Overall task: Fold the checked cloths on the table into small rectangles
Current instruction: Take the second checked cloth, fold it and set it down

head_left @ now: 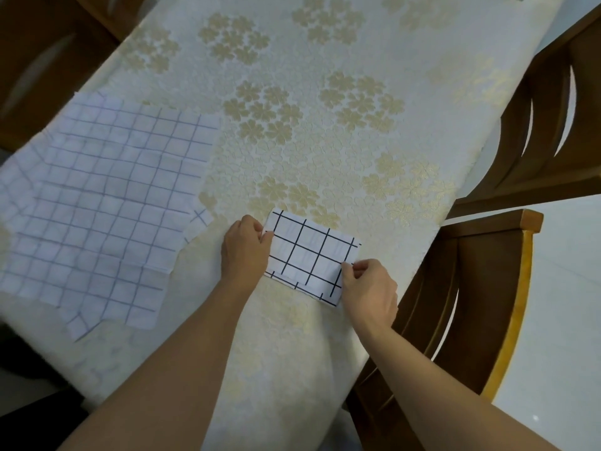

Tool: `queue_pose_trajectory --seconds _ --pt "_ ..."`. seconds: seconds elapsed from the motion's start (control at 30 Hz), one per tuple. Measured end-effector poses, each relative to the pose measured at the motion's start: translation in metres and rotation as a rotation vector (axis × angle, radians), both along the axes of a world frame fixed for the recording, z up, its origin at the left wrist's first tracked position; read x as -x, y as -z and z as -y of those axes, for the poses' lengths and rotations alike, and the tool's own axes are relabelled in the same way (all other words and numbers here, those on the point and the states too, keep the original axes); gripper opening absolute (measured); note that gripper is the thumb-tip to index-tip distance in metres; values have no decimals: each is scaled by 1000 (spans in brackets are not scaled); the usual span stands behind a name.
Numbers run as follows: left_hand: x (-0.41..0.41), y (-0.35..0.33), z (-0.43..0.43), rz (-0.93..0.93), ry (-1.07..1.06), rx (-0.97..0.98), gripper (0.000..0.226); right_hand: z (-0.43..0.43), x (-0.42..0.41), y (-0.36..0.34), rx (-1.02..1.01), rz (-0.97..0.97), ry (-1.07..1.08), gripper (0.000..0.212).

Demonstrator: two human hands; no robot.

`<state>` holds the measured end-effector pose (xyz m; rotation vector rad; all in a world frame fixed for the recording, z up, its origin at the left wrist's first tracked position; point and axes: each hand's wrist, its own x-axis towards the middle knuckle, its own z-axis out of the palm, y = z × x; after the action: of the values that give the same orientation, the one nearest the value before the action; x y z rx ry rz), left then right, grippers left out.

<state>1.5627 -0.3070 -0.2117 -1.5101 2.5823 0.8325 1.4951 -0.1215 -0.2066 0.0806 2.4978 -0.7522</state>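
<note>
Between both hands' pinching fingers, left hand (244,247) and right hand (369,289), the folded cloth (310,255) could spring open once they let go, imo.

Small folded black-checked cloth (312,255) lies right of spread, overlapping pale-checked cloths (97,206).

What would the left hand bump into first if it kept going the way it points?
The small folded cloth. The left hand pinches its near-left edge and points across it. Beyond the cloth there seems to be only the flowered tablecloth.
</note>
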Motion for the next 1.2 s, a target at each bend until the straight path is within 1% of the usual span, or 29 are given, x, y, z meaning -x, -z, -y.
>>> queue_pose_trajectory --seconds 0.1,0.23,0.43,0.5,0.53,0.6,0.63,0.73,0.83,0.87,0.93,1.0,1.1,1.13,1.17,1.2 --pt "3 -1 -6 54 -31 14 16 7 -1 1 37 55 116 22" --pt "10 -3 -9 107 -74 -12 24 14 0 6 79 142 221 20" --pt "12 3 -2 175 -28 -89 36 16 4 14 84 164 225 20" --pt "12 4 -3 160 -29 -117 33 15 4 14 91 145 211 25" --pt "11 1 -4 145 -35 -123 28 15 4 13 101 135 200 28" --pt "7 -4 -7 74 -67 -149 18 12 4 9 137 105 159 29" --pt "4 -7 -8 31 -103 -187 17 11 5 5 160 91 130 27" --pt "-7 -19 -15 -134 -276 -372 17 4 9 -7 294 133 90 18" --pt "-24 -31 -23 -310 -469 -500 8 -2 18 -21 410 164 79 15" --pt "-31 -35 -26 -357 -536 -543 8 -3 21 -25 450 180 87 15" --pt "-46 -46 -33 -471 -648 -645 17 -5 25 -37 542 231 93 17" --pt "-60 -59 -42 -592 -697 -740 25 -8 30 -47 594 256 8 24" --pt "-83 -72 -59 -693 -684 -820 22 -11 36 -59 637 305 -115 36" --pt "-90 -74 -66 -704 -667 -808 23 -12 37 -64 664 325 -142 46" --pt "-96 -76 -73 -701 -642 -761 33 -13 37 -70 681 338 -193 57" --pt "-102 -77 -80 -679 -605 -688 46 -15 36 -74 691 324 -268 62"
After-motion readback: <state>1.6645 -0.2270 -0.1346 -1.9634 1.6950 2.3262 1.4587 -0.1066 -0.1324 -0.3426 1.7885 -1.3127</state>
